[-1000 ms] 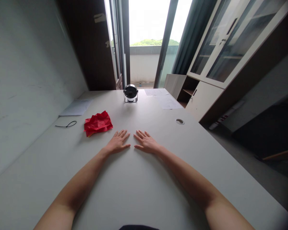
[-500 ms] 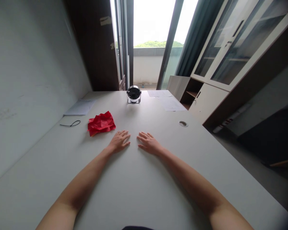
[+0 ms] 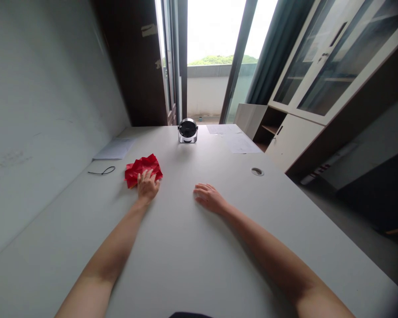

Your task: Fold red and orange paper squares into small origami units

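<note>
A crumpled sheet of red paper [image 3: 135, 170] lies on the left part of the white table [image 3: 185, 247]. Over its near right edge is my left hand [image 3: 147, 185], fingers stretched out and apart, covering part of the paper. Whether the fingertips press on it or hover just above, I cannot tell. My right hand [image 3: 210, 198] rests on the tabletop near the middle, palm down and fingers extended, with nothing in it.
A round black device on a metal stand [image 3: 187, 130] is at the far end. White sheets [image 3: 242, 143] lie far right, more paper [image 3: 114, 149] far left. A thin black cord [image 3: 102, 171] is beside the wall. A cable hole [image 3: 257, 172] is at right.
My left hand has moved left and forward from the bare tabletop onto the red paper. My right hand stays nearly in place, its fingers closer together.
</note>
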`<action>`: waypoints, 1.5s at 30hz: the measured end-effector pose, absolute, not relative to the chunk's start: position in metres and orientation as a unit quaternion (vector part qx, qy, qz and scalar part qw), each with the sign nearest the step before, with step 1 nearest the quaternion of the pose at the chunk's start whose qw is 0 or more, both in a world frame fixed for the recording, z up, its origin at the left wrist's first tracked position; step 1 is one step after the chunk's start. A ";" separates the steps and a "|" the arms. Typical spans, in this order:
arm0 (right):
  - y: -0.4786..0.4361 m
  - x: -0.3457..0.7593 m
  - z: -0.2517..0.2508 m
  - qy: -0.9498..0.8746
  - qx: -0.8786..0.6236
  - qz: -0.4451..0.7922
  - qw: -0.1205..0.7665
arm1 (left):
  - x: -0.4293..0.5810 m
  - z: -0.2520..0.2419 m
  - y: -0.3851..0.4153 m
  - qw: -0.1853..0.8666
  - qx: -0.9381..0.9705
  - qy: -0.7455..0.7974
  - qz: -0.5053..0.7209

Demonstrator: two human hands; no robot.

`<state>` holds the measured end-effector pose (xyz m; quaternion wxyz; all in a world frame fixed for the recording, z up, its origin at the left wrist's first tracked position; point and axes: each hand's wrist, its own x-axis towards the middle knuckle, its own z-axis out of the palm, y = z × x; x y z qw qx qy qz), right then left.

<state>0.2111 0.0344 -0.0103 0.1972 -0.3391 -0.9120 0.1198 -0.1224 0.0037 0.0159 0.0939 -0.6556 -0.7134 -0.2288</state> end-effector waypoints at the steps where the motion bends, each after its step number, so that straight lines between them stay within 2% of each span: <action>1: 0.035 0.211 -0.010 -0.912 -0.340 0.120 0.198 | -0.126 0.013 0.005 0.088 -0.649 -0.721 -0.226; 8: 0.035 0.209 -0.007 -0.905 -0.333 0.120 0.235 | -0.127 0.018 0.006 0.087 -0.650 -0.721 -0.227; 13: 0.038 0.215 -0.002 -0.845 -0.423 0.110 0.308 | -0.088 0.037 -0.009 0.077 -0.741 -0.633 -0.208; 16: 0.040 0.219 -0.001 -0.816 -0.455 0.109 0.339 | -0.058 0.037 -0.021 0.022 -0.817 -0.548 -0.175; 22: 0.033 0.219 0.008 -0.785 -0.467 0.114 0.391 | -0.022 0.034 -0.033 -0.182 -0.882 -0.420 -0.114; 25: 0.028 0.214 0.011 -0.804 -0.435 0.126 0.385 | -0.014 0.040 -0.028 -0.276 -0.857 -0.413 -0.135; 27: 0.028 0.210 0.010 -0.823 -0.411 0.133 0.368 | -0.012 0.044 -0.024 -0.295 -0.842 -0.425 -0.154; 35: 0.034 0.205 -0.006 -0.877 -0.424 0.111 0.197 | -0.016 0.038 0.007 -0.149 -0.840 -0.498 -0.156; 39: 0.038 0.208 -0.008 -0.890 -0.402 0.117 0.181 | -0.026 0.035 0.029 -0.116 -0.854 -0.496 -0.104; 45: 0.046 0.214 -0.010 -0.899 -0.368 0.140 0.192 | -0.041 0.034 0.057 -0.181 -0.836 -0.519 -0.010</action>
